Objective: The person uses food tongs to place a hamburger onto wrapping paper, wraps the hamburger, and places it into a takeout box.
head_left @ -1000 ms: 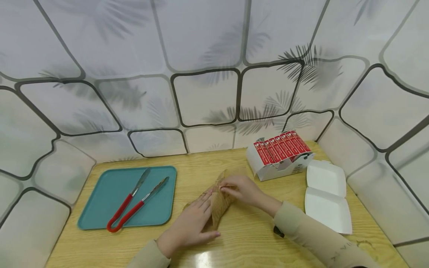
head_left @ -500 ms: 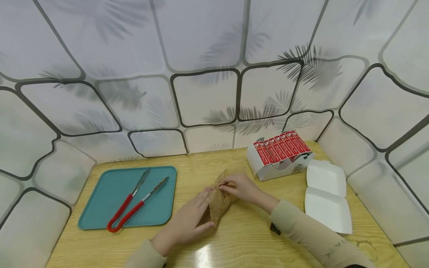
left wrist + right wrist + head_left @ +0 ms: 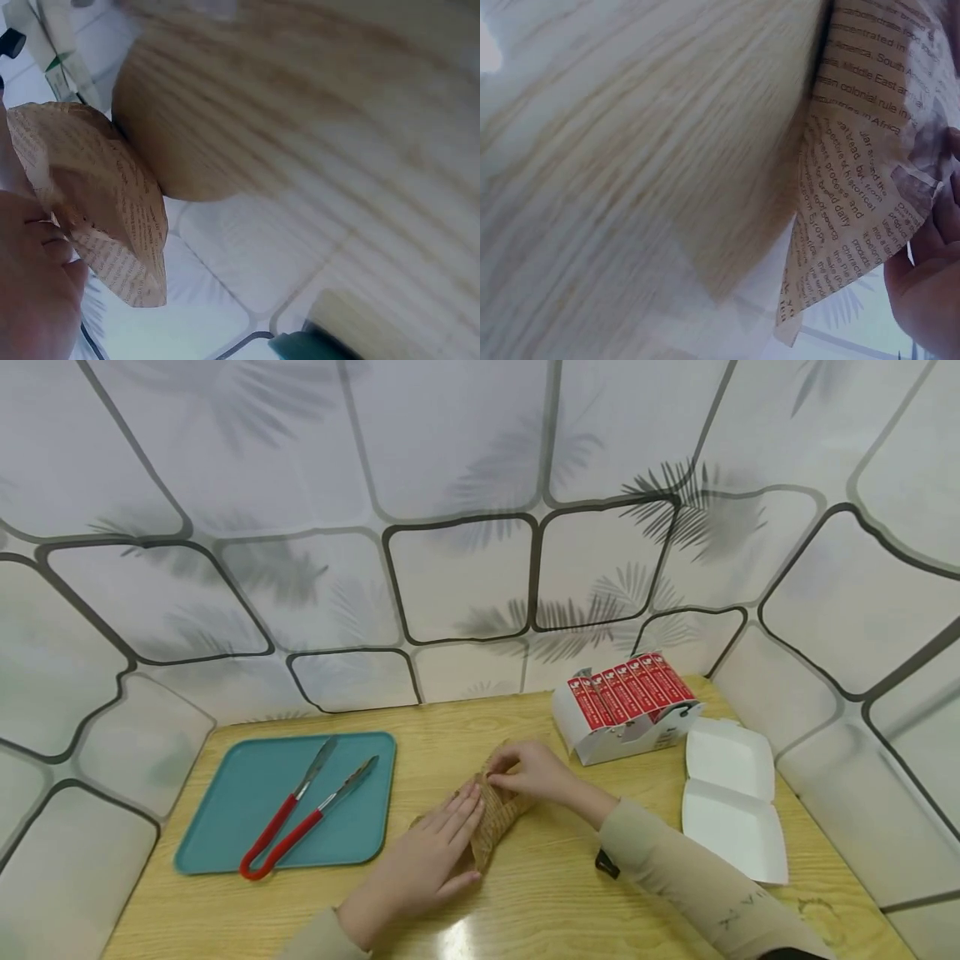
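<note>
Brown wrapping paper (image 3: pixel 491 828) printed with small text lies folded into a bundle on the wooden table, and what is inside it cannot be seen. My left hand (image 3: pixel 427 860) rests on its left part with the fingers straight and close together. At the top fold, my right hand (image 3: pixel 536 774) pinches the paper between thumb and fingers. The left wrist view shows the paper (image 3: pixel 112 195) bulging up beside the fingers. In the right wrist view, a pointed flap of the paper (image 3: pixel 847 195) hangs next to my right hand (image 3: pixel 930 277).
Left of the hands is a teal tray (image 3: pixel 247 768) with red-handled tongs (image 3: pixel 292 827) lying across it. A white box (image 3: pixel 622 743) of red packets (image 3: pixel 630 689) stands at the back right. An opened white clamshell container (image 3: pixel 731 827) lies near the right wall.
My left hand has slid a little left, then come back over the paper. The right hand keeps its pinch and has shifted slightly left, while the paper is drawn in closer.
</note>
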`<act>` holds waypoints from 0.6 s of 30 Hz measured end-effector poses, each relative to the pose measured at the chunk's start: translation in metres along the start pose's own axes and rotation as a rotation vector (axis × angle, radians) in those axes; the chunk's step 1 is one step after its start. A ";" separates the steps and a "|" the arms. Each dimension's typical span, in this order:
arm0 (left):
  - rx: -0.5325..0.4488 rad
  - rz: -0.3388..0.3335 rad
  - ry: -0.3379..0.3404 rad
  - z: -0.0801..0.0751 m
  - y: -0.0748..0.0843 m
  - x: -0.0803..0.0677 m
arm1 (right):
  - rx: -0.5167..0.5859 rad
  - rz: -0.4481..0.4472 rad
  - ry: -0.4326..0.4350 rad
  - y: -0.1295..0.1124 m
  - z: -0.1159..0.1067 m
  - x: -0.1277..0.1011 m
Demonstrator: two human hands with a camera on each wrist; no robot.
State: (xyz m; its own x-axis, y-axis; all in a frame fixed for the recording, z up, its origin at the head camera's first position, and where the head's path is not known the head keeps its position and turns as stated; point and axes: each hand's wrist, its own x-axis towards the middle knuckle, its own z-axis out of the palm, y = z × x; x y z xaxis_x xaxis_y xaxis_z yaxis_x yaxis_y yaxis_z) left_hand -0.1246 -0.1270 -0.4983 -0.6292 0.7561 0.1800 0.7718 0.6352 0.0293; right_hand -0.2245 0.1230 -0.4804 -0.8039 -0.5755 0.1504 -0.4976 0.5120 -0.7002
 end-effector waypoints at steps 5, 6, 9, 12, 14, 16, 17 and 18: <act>0.036 -0.029 -0.030 0.002 0.003 -0.001 | -0.006 0.066 0.026 -0.003 0.003 0.003; 0.038 -0.034 -0.032 0.002 0.003 -0.001 | -0.014 0.084 0.037 -0.004 0.004 0.004; 0.036 -0.051 -0.045 0.002 0.004 -0.001 | -0.037 0.137 0.072 -0.008 0.008 0.005; 0.030 -0.059 -0.058 0.002 0.004 -0.001 | -0.063 0.162 0.095 -0.011 0.011 0.007; 0.035 -0.055 -0.059 0.002 0.004 -0.001 | -0.074 0.168 0.102 -0.011 0.012 0.008; 0.043 -0.046 -0.054 0.001 0.004 0.000 | -0.076 0.171 0.104 -0.011 0.013 0.008; 0.048 -0.041 -0.050 0.001 0.004 0.000 | -0.074 0.172 0.104 -0.011 0.013 0.008; 0.053 -0.035 -0.046 0.001 0.005 0.000 | -0.073 0.175 0.104 -0.011 0.013 0.009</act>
State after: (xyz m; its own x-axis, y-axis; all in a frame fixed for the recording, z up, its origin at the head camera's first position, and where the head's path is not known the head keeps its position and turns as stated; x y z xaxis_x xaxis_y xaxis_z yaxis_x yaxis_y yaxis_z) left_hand -0.1213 -0.1238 -0.4991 -0.6600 0.7392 0.1343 0.7443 0.6676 -0.0172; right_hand -0.2216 0.1042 -0.4801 -0.9075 -0.4066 0.1052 -0.3668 0.6452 -0.6702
